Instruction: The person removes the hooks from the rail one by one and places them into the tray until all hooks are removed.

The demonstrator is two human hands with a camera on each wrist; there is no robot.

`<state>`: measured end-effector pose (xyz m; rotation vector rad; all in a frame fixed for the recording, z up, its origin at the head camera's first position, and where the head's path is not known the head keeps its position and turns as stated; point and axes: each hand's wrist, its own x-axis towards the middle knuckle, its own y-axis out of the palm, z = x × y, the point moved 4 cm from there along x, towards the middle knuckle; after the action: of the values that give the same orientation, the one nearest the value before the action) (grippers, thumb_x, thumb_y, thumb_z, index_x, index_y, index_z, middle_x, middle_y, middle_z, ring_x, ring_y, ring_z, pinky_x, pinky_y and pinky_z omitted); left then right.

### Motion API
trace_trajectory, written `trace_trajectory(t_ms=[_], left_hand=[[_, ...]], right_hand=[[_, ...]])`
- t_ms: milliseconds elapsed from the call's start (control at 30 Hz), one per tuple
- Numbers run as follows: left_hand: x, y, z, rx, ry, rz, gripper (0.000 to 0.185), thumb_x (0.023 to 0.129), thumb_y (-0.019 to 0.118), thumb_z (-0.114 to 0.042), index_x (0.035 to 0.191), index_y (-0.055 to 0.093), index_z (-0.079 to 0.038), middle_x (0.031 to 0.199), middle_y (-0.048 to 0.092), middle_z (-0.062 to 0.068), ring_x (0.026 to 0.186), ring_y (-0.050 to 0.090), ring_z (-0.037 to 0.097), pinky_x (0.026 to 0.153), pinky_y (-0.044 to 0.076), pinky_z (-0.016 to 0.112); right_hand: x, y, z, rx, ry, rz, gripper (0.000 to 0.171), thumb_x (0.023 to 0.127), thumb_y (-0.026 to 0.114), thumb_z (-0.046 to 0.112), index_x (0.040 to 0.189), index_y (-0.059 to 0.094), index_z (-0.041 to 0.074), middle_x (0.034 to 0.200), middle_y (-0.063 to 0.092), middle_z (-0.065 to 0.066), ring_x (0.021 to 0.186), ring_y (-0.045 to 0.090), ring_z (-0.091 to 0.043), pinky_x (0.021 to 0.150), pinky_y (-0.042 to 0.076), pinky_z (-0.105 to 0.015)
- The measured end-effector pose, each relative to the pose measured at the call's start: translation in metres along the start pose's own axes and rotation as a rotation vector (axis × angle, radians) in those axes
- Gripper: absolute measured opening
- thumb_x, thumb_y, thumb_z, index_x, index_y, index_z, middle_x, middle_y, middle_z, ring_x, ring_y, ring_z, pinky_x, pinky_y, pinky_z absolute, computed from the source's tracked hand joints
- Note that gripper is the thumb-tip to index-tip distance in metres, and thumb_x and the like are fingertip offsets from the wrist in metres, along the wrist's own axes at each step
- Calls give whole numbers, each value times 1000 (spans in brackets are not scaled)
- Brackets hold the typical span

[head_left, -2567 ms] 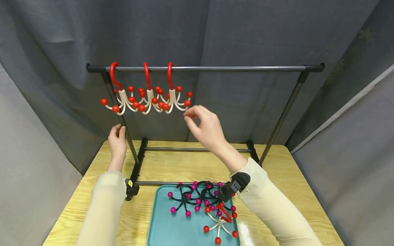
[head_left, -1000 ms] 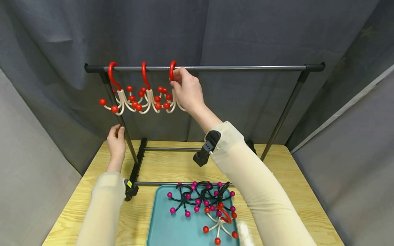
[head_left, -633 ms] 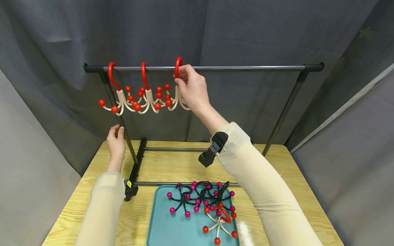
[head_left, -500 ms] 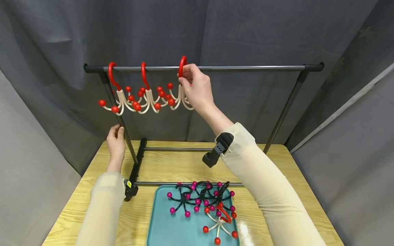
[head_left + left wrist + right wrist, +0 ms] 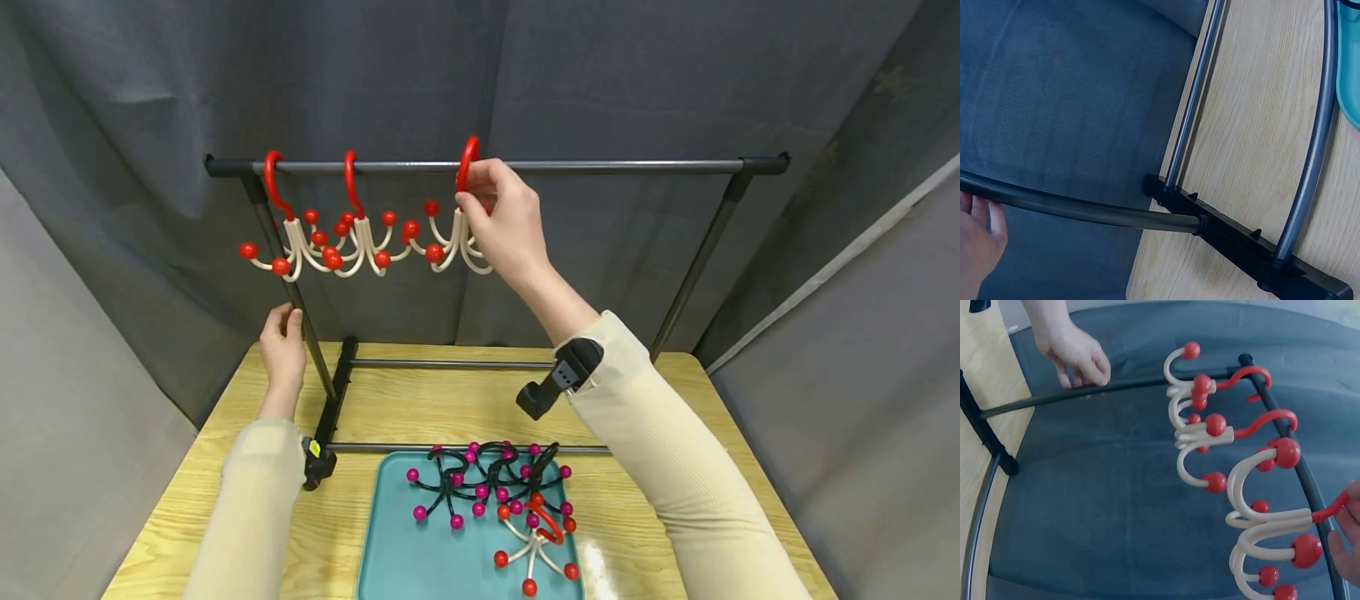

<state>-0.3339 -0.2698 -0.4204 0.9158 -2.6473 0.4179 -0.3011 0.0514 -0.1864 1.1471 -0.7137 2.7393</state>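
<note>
I note three hangers (image 5: 360,225) on the dark grey rail (image 5: 600,167): red hooks, cream arms, red ball tips. Near me, a teal tray (image 5: 405,550) holds black hangers with magenta balls (image 5: 480,479) and one red-and-cream hanger (image 5: 536,542). Table (image 5: 420,404) is pale wood grain; backdrop (image 5: 600,75) plain grey; sleeves (image 5: 675,483) cream.

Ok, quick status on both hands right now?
Left hand: fingers curled round the rack's left upright pole, gripping it.
Right hand: pinching the red hook of the third hanger, up at the top rail.
</note>
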Motion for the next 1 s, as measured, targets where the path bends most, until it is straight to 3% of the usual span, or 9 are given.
trace_trajectory(t_ms=[200, 467, 1000], left_hand=[[0, 0, 0, 0, 1, -4, 35, 93, 49, -29, 116, 56, -3, 110, 59, 16, 86, 49, 10, 74, 38, 21], [0, -1, -1, 14, 0, 0, 36, 93, 49, -29, 117, 56, -2, 113, 58, 18, 99, 51, 24, 84, 39, 35], [0, 1, -1, -7, 5, 5, 35, 93, 49, -29, 116, 56, -2, 110, 58, 17, 91, 49, 16, 77, 37, 25]], right_hand=[[-21, -5, 1, 38, -17, 45, 19, 85, 59, 7, 103, 57, 3, 98, 63, -7, 91, 59, -14, 82, 47, -23], [-62, -6, -1, 75, -51, 116, 15, 83, 60, 8, 97, 57, 6, 94, 64, -4, 93, 59, -14, 86, 46, -28], [-138, -9, -9, 134, 77, 197, 12, 81, 65, 7, 91, 58, 11, 91, 63, -2, 89, 57, -11, 78, 46, -33]])
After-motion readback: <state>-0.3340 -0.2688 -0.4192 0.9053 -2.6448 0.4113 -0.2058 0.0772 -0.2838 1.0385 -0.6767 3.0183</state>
